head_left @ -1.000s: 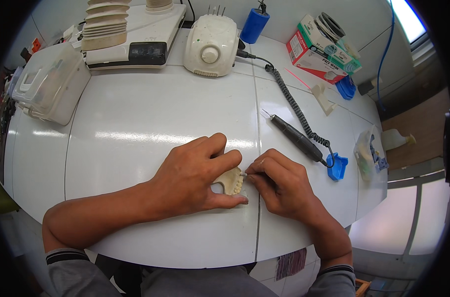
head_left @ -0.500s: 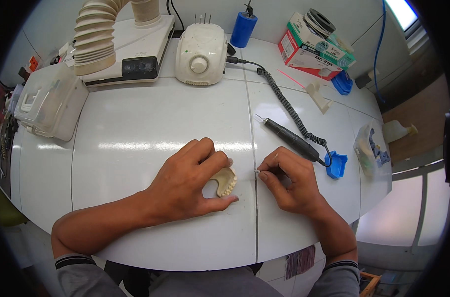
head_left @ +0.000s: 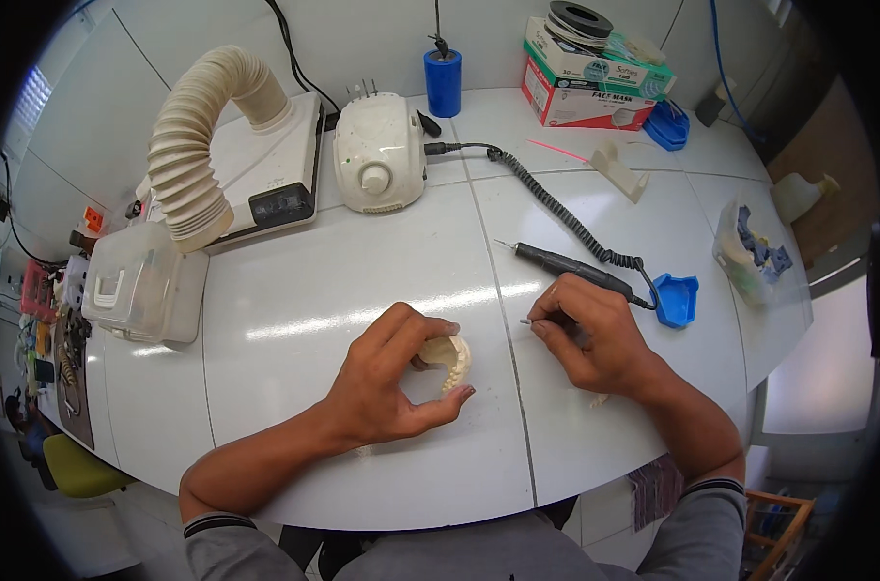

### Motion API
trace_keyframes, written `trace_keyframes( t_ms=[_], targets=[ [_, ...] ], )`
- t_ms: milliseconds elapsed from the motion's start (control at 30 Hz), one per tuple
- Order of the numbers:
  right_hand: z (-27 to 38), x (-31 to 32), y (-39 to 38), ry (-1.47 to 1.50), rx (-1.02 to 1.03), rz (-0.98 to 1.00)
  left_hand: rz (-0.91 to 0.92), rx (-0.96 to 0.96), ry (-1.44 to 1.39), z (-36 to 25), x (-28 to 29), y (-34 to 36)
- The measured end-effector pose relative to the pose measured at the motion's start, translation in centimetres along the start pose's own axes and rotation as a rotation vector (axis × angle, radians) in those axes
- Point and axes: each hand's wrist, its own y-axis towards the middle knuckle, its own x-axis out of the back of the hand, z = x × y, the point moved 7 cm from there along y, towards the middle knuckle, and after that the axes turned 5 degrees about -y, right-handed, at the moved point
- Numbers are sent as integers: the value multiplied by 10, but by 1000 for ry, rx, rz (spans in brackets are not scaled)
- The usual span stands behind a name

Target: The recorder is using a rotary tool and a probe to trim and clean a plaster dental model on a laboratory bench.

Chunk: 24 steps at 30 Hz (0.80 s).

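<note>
My left hand (head_left: 386,378) is closed around a cream dental model (head_left: 456,362), its fingers at the far side and its thumb at the near side. The arch of teeth on the model faces right. To the right of it, my right hand (head_left: 595,334) pinches a small thin grey piece (head_left: 525,321) between thumb and fingertips, too small to tell its kind. The two hands are apart, just above the white table (head_left: 362,271). Under my right wrist a small cream bit (head_left: 598,399) shows in part.
Beyond my right hand lies a black rotary handpiece (head_left: 571,268), its coiled cord running to a white control unit (head_left: 380,155). A blue tray (head_left: 675,300) sits right of it. A ribbed hose (head_left: 190,145) and a clear-lidded case (head_left: 139,281) stand left; boxes (head_left: 595,87) stand far right.
My view has turned, so the table's things sit differently in the picture. The dental model is tilted a little more in my left hand. My right hand is slightly farther from it.
</note>
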Motion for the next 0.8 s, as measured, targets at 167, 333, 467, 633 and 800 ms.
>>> trace_keyframes(
  t_ms=[167,333,467,633,800],
  targets=[
    [0,0,-2,10,11,-12,10,3,3,0,0,0],
    [2,-1,-1,4,10,20,4,9,0,1,1,0],
    [2,-2,-1,12,3,28,21,12,3,2,1,0],
    [2,-2,-2,34,2,27,21,14,6,1,1,0],
    [1,-2,-2,22,17,32,22,16,6,1,0,0]
  ],
)
